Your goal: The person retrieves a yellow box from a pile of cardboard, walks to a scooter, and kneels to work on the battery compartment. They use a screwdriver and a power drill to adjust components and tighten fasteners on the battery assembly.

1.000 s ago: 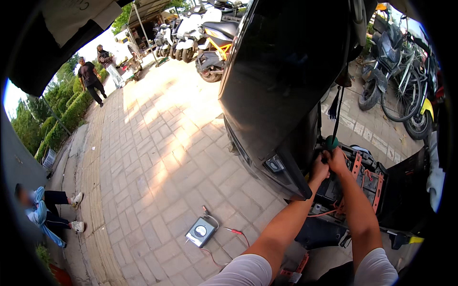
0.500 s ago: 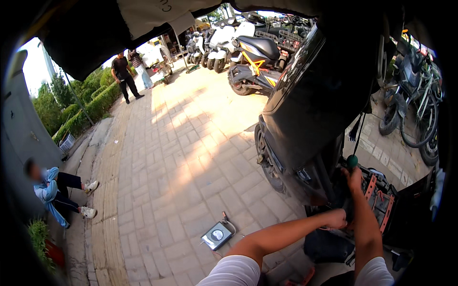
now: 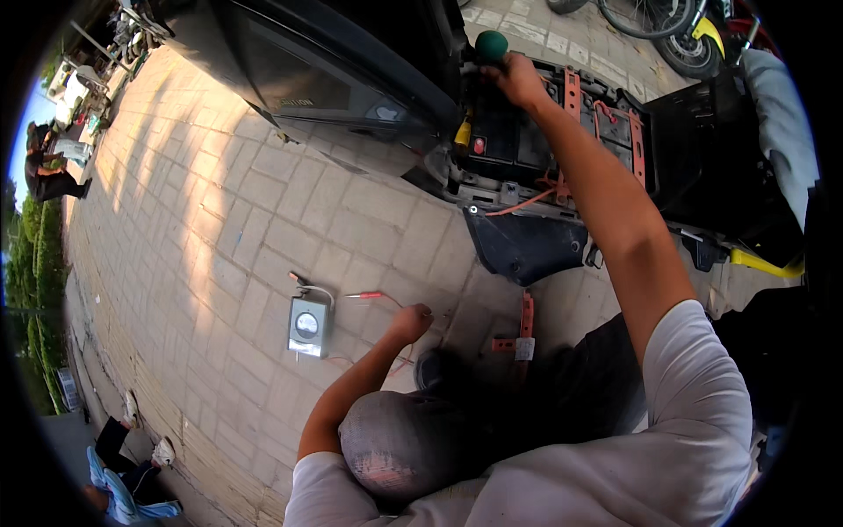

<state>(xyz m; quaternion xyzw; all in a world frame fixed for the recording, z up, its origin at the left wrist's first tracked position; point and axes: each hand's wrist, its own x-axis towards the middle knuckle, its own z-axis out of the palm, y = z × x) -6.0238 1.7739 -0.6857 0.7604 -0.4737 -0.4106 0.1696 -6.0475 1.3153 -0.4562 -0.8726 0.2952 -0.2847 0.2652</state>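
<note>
My right hand point(image 3: 520, 83) is closed around a tool with a round green knob point(image 3: 492, 46) above the scooter's open battery bay; its lower part is hidden. Beneath lies a black battery point(image 3: 493, 132) with a red terminal cap, a yellow connector point(image 3: 463, 133) beside it. Red metal brackets point(image 3: 638, 147) cross the bay. Low over the paving, my left hand point(image 3: 413, 323) is closed, and whatever it may hold cannot be made out. Left of that hand stands a grey box meter point(image 3: 308, 327) with a dial. A red probe point(image 3: 364, 295) and thin red lead lie between them.
A dark plastic panel point(image 3: 527, 242) hangs at the scooter's near side. On the paving by my leg is a red bracket point(image 3: 527, 314). The scooter's black body point(image 3: 325, 88) blocks the upper middle. Bicycles stand at upper right; a person sits at lower left.
My left hand has gone from the battery bay down toward the paving near the meter. My right hand keeps hold of the green-knobbed tool. The view has turned and tilted down.
</note>
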